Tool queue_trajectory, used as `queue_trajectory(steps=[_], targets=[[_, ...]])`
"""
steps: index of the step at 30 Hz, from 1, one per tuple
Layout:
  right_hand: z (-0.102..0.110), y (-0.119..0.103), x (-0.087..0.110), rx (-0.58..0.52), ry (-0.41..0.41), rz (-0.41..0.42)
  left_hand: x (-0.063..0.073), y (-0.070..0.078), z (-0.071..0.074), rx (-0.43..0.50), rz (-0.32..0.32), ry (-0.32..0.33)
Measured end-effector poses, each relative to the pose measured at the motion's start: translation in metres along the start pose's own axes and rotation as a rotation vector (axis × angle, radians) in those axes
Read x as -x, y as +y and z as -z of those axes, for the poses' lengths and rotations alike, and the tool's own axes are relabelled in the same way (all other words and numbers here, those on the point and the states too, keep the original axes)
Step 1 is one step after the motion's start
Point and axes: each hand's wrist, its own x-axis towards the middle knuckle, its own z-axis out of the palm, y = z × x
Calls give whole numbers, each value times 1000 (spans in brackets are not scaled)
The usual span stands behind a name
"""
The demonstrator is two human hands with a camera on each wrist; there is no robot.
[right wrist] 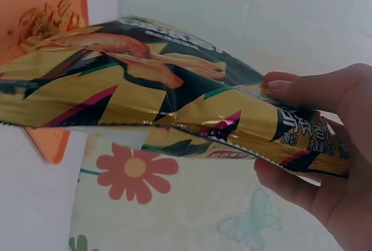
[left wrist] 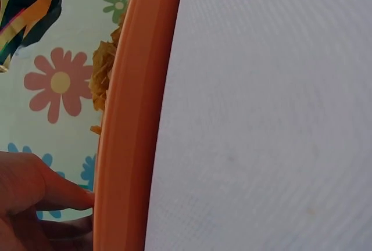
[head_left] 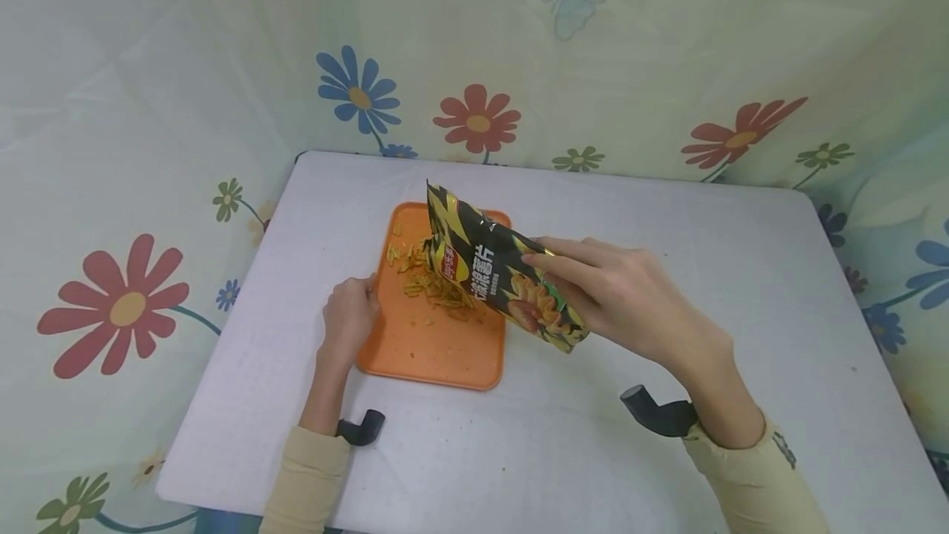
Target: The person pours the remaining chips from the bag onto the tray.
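Observation:
A black-and-gold chip bag (head_left: pixel 504 270) slants over the orange tray (head_left: pixel 423 353), its upper left end above a heap of ridged yellow chips (head_left: pixel 437 287). My right hand (head_left: pixel 623 295) grips the bag at its right side; in the right wrist view, thumb and fingers (right wrist: pixel 290 184) pinch it from both faces. At the tray's left edge, my left hand (head_left: pixel 350 311) holds the rim with curled fingers. The left wrist view has the thumb (left wrist: pixel 64 193) right against the orange rim (left wrist: pixel 125 129), with some chips (left wrist: pixel 103 74) showing beyond it. Small crumbs lie on the tray's lower half.
A white table (head_left: pixel 630 452) carries the tray left of its middle. Behind it hangs a pale curtain (head_left: pixel 652 48) printed with flowers and a butterfly. Black curved pieces (head_left: pixel 656 412) stick out at both wrists, beside the cream sleeves (head_left: pixel 307 468).

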Motion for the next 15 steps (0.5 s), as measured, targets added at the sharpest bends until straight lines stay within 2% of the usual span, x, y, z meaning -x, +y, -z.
queue_trajectory(steps=[9, 15], targets=[[0, -1, 0, 14, -17, -20, -1, 1, 0, -2, 1, -3], [2, -2, -1, 19, -1, -19, -1, 1, -1, -6, 4, -2]])
